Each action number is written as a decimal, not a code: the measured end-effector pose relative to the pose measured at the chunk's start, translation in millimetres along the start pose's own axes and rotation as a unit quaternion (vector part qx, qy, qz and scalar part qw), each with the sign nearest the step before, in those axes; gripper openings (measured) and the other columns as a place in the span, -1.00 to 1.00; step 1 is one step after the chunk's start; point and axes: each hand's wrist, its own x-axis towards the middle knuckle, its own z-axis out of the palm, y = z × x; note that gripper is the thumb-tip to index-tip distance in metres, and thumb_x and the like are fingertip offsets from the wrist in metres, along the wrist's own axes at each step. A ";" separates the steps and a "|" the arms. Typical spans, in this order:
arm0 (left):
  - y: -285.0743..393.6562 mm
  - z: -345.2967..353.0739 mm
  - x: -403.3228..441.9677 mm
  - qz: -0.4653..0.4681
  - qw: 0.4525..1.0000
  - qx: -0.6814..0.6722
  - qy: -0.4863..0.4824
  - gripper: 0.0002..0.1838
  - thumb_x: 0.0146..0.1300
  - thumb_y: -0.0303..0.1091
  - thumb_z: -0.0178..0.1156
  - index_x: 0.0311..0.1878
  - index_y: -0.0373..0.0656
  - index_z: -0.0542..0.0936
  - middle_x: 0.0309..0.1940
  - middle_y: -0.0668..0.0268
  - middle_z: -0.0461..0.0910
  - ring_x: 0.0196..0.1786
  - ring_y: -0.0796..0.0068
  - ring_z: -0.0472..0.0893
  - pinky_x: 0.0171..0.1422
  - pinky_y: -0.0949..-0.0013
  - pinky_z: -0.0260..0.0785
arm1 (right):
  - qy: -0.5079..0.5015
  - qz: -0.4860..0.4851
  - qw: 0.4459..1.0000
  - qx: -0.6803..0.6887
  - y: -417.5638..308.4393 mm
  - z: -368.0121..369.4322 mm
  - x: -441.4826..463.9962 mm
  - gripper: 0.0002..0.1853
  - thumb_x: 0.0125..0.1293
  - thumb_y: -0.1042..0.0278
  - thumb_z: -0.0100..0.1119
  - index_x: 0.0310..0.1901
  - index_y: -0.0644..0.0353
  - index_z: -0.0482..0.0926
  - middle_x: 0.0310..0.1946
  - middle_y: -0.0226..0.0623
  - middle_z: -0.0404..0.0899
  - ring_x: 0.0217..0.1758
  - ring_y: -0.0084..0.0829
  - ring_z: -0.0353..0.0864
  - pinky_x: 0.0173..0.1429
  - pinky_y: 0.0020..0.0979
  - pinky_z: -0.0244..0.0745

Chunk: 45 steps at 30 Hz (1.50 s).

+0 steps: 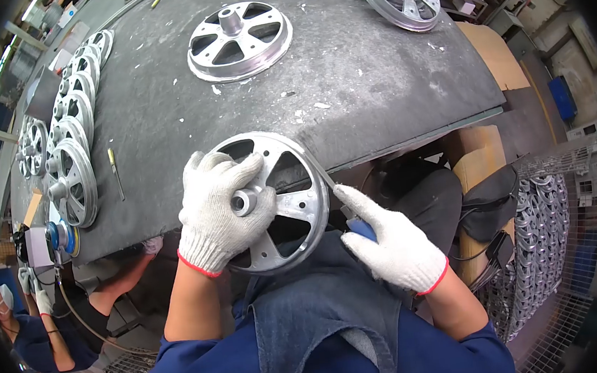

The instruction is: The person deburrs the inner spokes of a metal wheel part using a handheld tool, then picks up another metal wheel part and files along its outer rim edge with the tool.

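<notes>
A spoked cast-metal wheel (299,204) is held tilted at the table's near edge, above my apron (317,320). My left hand (217,211), in a white knit glove, is closed round its hub, with the fingers over the spokes. In my right hand (397,245), gloved likewise, is a file (321,172) with a blue handle (362,229). Its thin blade lies along the wheel's right outer rim, and my index finger stretches along it. The palm hides part of the handle.
On the dark table (158,120) lie another wheel (240,42), a row of wheels (73,128) at left, and a yellow-handled tool (116,174). Metal flakes are scattered about. A wire basket (542,250) of metal parts stands at right. Another person (56,335) works at far left.
</notes>
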 end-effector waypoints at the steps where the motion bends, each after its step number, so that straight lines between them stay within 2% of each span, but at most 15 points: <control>1: -2.2 0.2 0.1 0.010 1.000 0.003 0.004 -0.47 0.09 -0.25 0.62 0.18 -0.17 0.92 -0.07 0.08 0.84 0.19 -0.04 0.78 0.61 -0.13 0.44 | 0.031 -0.026 0.996 -0.082 -0.4 5.1 -2.0 -0.23 0.67 0.22 0.30 0.85 -0.09 0.35 0.07 0.10 0.88 -0.02 0.22 0.92 0.16 0.14 0.81; 2: -3.9 1.2 -0.5 0.010 1.000 0.003 0.004 -0.47 0.09 -0.25 0.62 0.18 -0.17 0.92 -0.07 0.08 0.84 0.19 -0.04 0.78 0.61 -0.13 0.44 | 0.061 -0.052 0.983 -0.164 -1.1 10.9 -4.5 -0.23 0.66 0.21 0.31 0.85 -0.13 0.37 -0.03 0.06 0.88 -0.12 0.19 0.92 0.06 0.13 0.84; 3: -5.6 2.5 -0.9 0.015 1.000 0.013 0.010 -0.46 0.08 -0.25 0.62 0.18 -0.17 0.92 -0.08 0.07 0.84 0.18 -0.03 0.78 0.59 -0.12 0.45 | 0.062 -0.051 0.983 -0.163 -2.6 17.7 -8.0 -0.23 0.66 0.21 0.31 0.85 -0.13 0.37 -0.03 0.06 0.88 -0.12 0.19 0.92 0.06 0.13 0.84; 5: -6.4 2.1 1.0 0.024 0.999 0.024 0.016 -0.46 0.07 -0.25 0.62 0.17 -0.18 0.92 -0.08 0.07 0.84 0.16 -0.03 0.77 0.58 -0.11 0.46 | 0.121 -0.030 0.924 -0.361 -6.2 32.4 -15.4 -0.21 0.65 0.20 0.34 0.86 -0.26 0.39 -0.27 -0.07 0.75 -0.36 0.06 0.85 -0.20 0.08 0.81; 6: -5.7 0.7 1.7 0.019 1.000 0.013 0.007 -0.46 0.07 -0.26 0.62 0.17 -0.18 0.92 -0.08 0.07 0.84 0.16 -0.03 0.77 0.58 -0.10 0.47 | 0.159 -0.049 0.905 -0.392 -0.5 41.0 -14.6 -0.20 0.65 0.19 0.36 0.86 -0.37 0.39 -0.39 -0.16 0.60 -0.49 -0.07 0.75 -0.38 0.04 0.73; 10: -4.7 1.3 0.8 0.017 1.000 0.005 0.009 -0.46 0.06 -0.26 0.62 0.18 -0.18 0.92 -0.06 0.07 0.85 0.16 -0.04 0.77 0.57 -0.07 0.48 | 0.153 -0.034 0.907 -0.392 -1.5 43.6 -15.2 -0.18 0.66 0.20 0.35 0.88 -0.37 0.34 -0.36 -0.14 0.64 -0.45 -0.02 0.78 -0.33 0.06 0.76; 18: -5.6 2.4 0.7 0.011 1.000 -0.002 0.005 -0.45 0.07 -0.26 0.60 0.18 -0.21 0.92 -0.06 0.06 0.85 0.17 -0.03 0.77 0.60 -0.06 0.46 | 0.118 -0.039 0.946 -0.299 0.9 33.0 -10.9 -0.19 0.69 0.19 0.32 0.89 -0.33 0.31 -0.31 -0.07 0.71 -0.36 0.02 0.84 -0.21 0.11 0.80; 22: -2.6 0.3 1.4 0.010 1.000 0.000 0.006 -0.45 0.07 -0.26 0.59 0.18 -0.23 0.92 -0.07 0.06 0.85 0.18 -0.03 0.77 0.63 -0.06 0.43 | 0.101 -0.027 0.948 -0.300 -1.7 30.7 -13.6 -0.19 0.68 0.19 0.32 0.88 -0.33 0.32 -0.34 -0.08 0.68 -0.37 0.01 0.83 -0.22 0.10 0.80; 24: -5.9 2.7 -0.2 0.013 1.000 0.006 0.009 -0.45 0.07 -0.26 0.59 0.18 -0.23 0.92 -0.06 0.05 0.85 0.18 -0.03 0.78 0.63 -0.07 0.43 | 0.140 -0.061 0.925 -0.348 0.4 32.1 -13.6 -0.20 0.68 0.19 0.32 0.88 -0.34 0.33 -0.36 -0.10 0.66 -0.41 -0.01 0.82 -0.26 0.05 0.79; 27: -5.3 1.0 1.5 0.017 1.000 0.004 0.005 -0.45 0.07 -0.25 0.59 0.18 -0.23 0.92 -0.06 0.05 0.85 0.18 -0.04 0.78 0.64 -0.08 0.42 | 0.136 -0.036 0.911 -0.387 -2.6 37.4 -16.0 -0.20 0.68 0.20 0.33 0.87 -0.35 0.35 -0.38 -0.12 0.63 -0.45 -0.04 0.79 -0.31 0.01 0.77; 36: -7.9 2.8 0.5 0.019 1.000 0.007 0.010 -0.44 0.07 -0.24 0.60 0.19 -0.24 0.91 -0.08 0.02 0.84 0.18 -0.05 0.77 0.64 -0.08 0.42 | 0.133 -0.039 0.931 -0.338 -2.5 38.0 -17.7 -0.20 0.67 0.20 0.34 0.87 -0.32 0.35 -0.39 -0.12 0.63 -0.45 -0.04 0.80 -0.33 0.03 0.76; 40: -8.8 3.8 0.3 0.026 1.000 0.002 0.015 -0.43 0.06 -0.25 0.60 0.19 -0.24 0.91 -0.10 0.03 0.84 0.17 -0.04 0.77 0.60 -0.08 0.44 | 0.146 -0.046 0.921 -0.357 -1.9 38.3 -15.7 -0.20 0.67 0.21 0.35 0.87 -0.29 0.35 -0.41 -0.15 0.60 -0.44 -0.03 0.80 -0.31 0.02 0.77; 42: -9.0 2.9 0.2 0.025 1.000 0.005 0.011 -0.44 0.06 -0.27 0.59 0.18 -0.25 0.91 -0.10 0.03 0.84 0.16 -0.04 0.77 0.58 -0.07 0.45 | 0.117 -0.049 0.938 -0.322 -0.7 34.2 -16.3 -0.19 0.66 0.23 0.34 0.87 -0.24 0.35 -0.27 0.04 0.75 -0.43 0.03 0.80 -0.28 0.01 0.79; 43: -8.8 3.1 0.6 0.024 1.000 0.007 0.007 -0.44 0.06 -0.28 0.59 0.18 -0.26 0.91 -0.10 0.04 0.84 0.15 -0.03 0.77 0.55 -0.07 0.47 | 0.117 -0.050 0.938 -0.323 10.2 31.3 -11.4 -0.19 0.66 0.23 0.34 0.87 -0.24 0.35 -0.27 0.04 0.75 -0.43 0.03 0.80 -0.28 0.01 0.79; 45: -7.9 3.8 1.3 0.026 1.000 0.004 0.017 -0.45 0.06 -0.30 0.58 0.18 -0.27 0.91 -0.10 0.05 0.84 0.14 -0.02 0.77 0.53 -0.05 0.48 | 0.101 -0.182 0.975 -0.081 38.3 24.0 7.0 -0.15 0.63 0.27 0.32 0.89 -0.13 0.31 -0.04 0.21 0.86 -0.46 -0.11 0.80 -0.26 -0.05 0.80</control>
